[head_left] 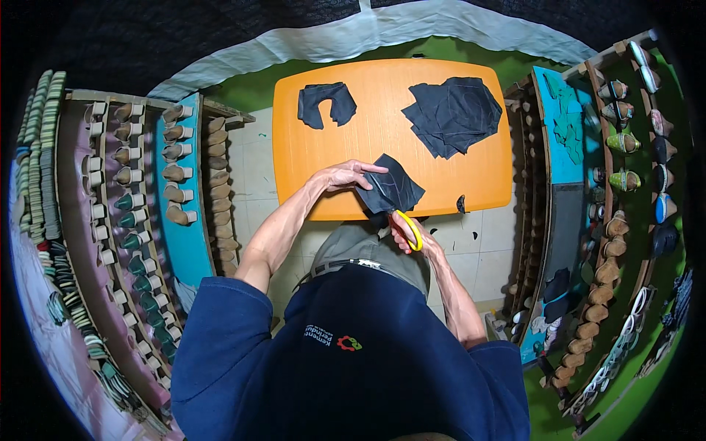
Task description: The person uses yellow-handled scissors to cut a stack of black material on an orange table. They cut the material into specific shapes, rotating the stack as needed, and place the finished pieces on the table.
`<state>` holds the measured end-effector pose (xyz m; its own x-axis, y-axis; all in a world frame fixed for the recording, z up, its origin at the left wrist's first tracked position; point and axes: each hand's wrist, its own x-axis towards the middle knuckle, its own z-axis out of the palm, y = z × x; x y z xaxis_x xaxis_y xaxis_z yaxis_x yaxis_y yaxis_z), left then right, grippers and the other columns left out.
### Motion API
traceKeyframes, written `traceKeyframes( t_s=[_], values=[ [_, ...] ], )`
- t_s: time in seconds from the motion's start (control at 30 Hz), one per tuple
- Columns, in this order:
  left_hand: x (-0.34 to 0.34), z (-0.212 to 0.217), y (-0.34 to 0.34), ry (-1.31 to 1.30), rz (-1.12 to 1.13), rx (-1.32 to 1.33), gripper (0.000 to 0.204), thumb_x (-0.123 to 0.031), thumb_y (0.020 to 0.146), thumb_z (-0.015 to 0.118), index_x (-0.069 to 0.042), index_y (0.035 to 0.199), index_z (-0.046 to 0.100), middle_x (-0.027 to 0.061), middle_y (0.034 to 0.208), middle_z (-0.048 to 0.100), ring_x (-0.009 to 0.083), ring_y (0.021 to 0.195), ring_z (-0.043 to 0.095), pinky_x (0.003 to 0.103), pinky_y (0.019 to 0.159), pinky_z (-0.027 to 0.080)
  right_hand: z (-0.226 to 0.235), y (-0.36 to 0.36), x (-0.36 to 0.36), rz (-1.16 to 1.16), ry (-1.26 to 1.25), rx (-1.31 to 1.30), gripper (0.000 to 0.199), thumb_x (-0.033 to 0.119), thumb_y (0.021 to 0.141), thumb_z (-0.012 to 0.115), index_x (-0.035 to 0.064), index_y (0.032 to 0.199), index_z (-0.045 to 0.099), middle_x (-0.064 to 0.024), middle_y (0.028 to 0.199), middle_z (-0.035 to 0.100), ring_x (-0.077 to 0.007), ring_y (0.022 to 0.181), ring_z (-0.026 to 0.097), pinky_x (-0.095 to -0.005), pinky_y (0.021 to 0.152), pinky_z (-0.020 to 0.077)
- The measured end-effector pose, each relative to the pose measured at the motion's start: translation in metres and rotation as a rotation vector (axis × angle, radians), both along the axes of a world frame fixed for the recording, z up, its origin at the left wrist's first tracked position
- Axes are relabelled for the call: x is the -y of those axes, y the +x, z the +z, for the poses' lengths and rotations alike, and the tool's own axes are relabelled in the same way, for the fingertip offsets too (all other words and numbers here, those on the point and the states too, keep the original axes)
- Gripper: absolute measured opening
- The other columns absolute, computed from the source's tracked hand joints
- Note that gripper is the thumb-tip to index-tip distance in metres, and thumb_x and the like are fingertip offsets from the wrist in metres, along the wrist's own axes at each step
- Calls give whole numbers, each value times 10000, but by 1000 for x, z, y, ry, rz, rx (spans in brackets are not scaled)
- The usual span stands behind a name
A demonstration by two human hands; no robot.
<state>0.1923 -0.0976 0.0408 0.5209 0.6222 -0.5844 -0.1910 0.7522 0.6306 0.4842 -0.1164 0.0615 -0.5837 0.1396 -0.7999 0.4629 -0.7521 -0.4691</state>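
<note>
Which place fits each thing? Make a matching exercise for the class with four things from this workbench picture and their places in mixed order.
Things:
1. scissors
2. dark piece being cut
3. pile of dark pieces
4. single curved dark piece

Places:
A. far left part of the orange table
B. in the right hand
C. far right part of the table
D. under the left hand, at the table's near edge

Pairs: 1-B, 2-D, 3-C, 4-A
</note>
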Motion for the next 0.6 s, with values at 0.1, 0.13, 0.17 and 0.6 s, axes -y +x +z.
traceKeyframes(
  t_s=[0.1, 0.13, 0.17, 0.6],
  values=[
    [-1, -7, -3, 30, -19, -20, 703, 87, 803, 683, -102, 1462, 527, -11, 968, 669, 58, 823, 596, 210, 832, 486, 2, 0, 1, -7, 21, 2, 619, 716, 915, 536, 109, 798, 511, 41, 564, 433, -70, 422, 415, -244, 384, 334],
    [-1, -10, -4, 65, -34, -47, 700, 91, 804, 677, -101, 1461, 528, -31, 885, 662, 46, 773, 583, 204, 794, 487, 2, 0, 1, -9, 18, 2, 618, 715, 916, 536, 110, 797, 509, 42, 563, 430, -69, 420, 412, -243, 382, 330],
    [-1, -12, -6, 57, -36, -46, 701, 90, 803, 680, -100, 1461, 528, -39, 856, 645, 44, 761, 573, 206, 778, 483, 3, 0, 1, -10, 16, 2, 617, 714, 917, 535, 110, 796, 508, 44, 562, 427, -68, 418, 408, -242, 380, 326],
    [4, -8, -3, 66, 38, -49, 690, 71, 811, 706, -61, 1460, 512, 30, 1087, 698, 87, 947, 653, 222, 914, 519, 2, 4, 3, -65, 37, -17, 586, 697, 925, 537, 128, 791, 502, 51, 550, 420, -60, 407, 405, -233, 363, 326]
  ],
)
